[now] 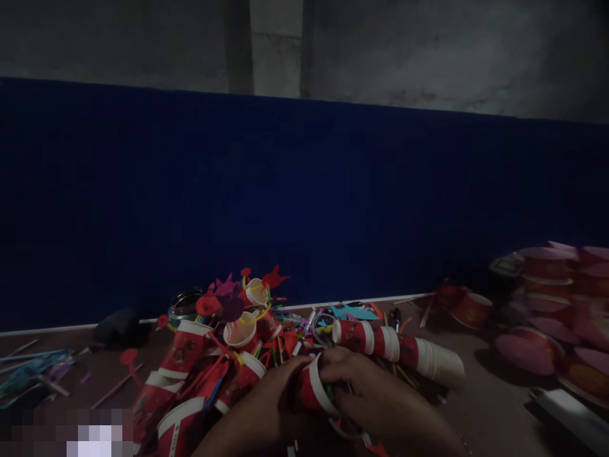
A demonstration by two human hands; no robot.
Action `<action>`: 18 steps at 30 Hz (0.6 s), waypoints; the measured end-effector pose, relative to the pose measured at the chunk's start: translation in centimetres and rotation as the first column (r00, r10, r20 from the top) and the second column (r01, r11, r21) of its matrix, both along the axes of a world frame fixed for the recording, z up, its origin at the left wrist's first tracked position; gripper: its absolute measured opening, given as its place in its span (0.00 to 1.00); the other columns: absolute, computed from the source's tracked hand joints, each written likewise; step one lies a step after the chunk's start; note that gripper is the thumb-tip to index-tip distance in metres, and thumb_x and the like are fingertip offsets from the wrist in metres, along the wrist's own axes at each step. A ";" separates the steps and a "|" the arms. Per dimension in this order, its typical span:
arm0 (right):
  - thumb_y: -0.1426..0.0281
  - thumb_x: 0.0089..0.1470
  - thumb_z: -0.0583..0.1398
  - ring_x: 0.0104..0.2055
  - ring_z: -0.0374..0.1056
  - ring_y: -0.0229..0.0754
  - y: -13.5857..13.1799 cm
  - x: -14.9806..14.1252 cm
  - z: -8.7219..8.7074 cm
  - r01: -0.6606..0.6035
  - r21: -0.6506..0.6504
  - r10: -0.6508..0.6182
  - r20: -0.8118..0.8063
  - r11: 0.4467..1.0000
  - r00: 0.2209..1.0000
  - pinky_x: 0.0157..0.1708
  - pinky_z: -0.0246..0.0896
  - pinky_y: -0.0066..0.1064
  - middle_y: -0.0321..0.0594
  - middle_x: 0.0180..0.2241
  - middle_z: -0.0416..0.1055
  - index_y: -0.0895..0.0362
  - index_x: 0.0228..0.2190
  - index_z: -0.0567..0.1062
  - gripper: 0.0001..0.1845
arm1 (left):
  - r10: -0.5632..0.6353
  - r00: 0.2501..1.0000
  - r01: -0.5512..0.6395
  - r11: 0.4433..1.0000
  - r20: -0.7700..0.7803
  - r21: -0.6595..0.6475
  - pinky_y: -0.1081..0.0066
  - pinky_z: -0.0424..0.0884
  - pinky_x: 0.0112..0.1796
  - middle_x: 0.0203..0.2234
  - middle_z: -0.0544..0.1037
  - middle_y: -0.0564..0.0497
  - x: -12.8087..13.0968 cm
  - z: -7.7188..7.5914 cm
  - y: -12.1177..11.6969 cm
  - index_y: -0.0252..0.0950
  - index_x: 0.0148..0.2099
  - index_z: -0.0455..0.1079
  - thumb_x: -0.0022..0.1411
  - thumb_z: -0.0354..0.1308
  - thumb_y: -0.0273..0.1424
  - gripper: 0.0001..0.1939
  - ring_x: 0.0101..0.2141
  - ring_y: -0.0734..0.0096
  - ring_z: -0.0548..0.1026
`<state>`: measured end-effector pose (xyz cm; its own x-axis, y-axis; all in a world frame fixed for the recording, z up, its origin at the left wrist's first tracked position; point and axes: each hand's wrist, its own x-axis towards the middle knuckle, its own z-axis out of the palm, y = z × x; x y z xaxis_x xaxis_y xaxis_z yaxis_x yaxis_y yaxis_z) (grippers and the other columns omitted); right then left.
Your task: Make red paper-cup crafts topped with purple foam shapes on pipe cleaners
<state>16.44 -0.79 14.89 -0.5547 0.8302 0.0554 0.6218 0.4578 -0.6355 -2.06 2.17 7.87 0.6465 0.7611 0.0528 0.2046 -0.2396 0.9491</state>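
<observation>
My left hand (273, 393) is wrapped round a red paper cup (310, 388) with a white rim, tilted so its mouth faces right. At that mouth, my right hand (361, 384) has its fingers bent, reaching partly inside; a bit of green shows by the fingertips, but what they grip is hidden. Below the right hand hangs a pale ring-shaped strip (347, 433). Just beyond it lies a row of nested red paper cups (385, 343). To the left are several red cups (188, 346) with coloured straws and cut-out shapes (231, 301) attached.
A blue partition (304, 203) stands behind the table (480, 393). Colourful scraps and straws (309, 320) litter its far edge beside a glass jar (185, 304). On the right are blurred stacked red cups (547, 285) and a white flat object (571, 412). Blue and white scraps (38, 371) lie far left.
</observation>
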 end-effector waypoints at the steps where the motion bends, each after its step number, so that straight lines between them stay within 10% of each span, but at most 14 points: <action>1: 0.84 0.41 0.49 0.37 0.63 0.34 0.0 0.0 0.0 0.000 -0.009 0.000 0.000 1.000 1.000 0.39 0.56 0.23 0.34 0.34 0.70 0.56 0.27 0.75 0.19 | 0.013 1.000 -0.013 1.000 -0.007 -0.004 0.64 0.65 0.49 0.53 0.68 0.45 0.0 0.0 -0.1 0.38 0.57 0.59 0.41 0.64 0.23 0.39 0.50 0.55 0.67; 9: 0.80 0.41 0.49 0.29 0.64 0.34 -0.1 0.1 0.0 0.033 -0.118 -0.040 -0.054 0.992 0.998 0.30 0.57 0.23 0.33 0.27 0.73 0.57 0.25 0.75 0.16 | -0.005 0.999 0.005 1.000 0.052 -0.010 0.64 0.66 0.48 0.52 0.70 0.46 0.0 0.8 -0.3 0.38 0.56 0.62 0.42 0.64 0.22 0.36 0.49 0.57 0.69; 13: 0.78 0.44 0.50 0.24 0.64 0.36 0.6 0.1 -0.6 0.318 0.059 -0.323 0.121 0.946 0.939 0.23 0.53 0.25 0.37 0.22 0.73 0.58 0.22 0.75 0.14 | -0.015 0.993 0.023 0.998 0.119 -0.061 0.65 0.68 0.46 0.49 0.73 0.48 0.4 1.5 -0.3 0.38 0.56 0.62 0.45 0.61 0.22 0.34 0.47 0.59 0.71; 18: 0.79 0.41 0.51 0.27 0.67 0.39 0.9 -0.3 -0.7 0.286 0.117 -0.308 0.276 0.951 0.911 0.29 0.56 0.28 0.41 0.26 0.76 0.57 0.22 0.78 0.15 | -0.010 0.993 0.014 0.999 0.120 -0.029 0.65 0.69 0.44 0.48 0.73 0.48 0.5 1.4 -0.3 0.38 0.55 0.63 0.44 0.62 0.22 0.33 0.45 0.60 0.72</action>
<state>16.15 0.10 14.19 -0.2838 0.9589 -0.0028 0.8868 0.2614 -0.3812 -1.56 1.90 9.25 0.6460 0.7556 0.1079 0.0859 -0.2124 0.9734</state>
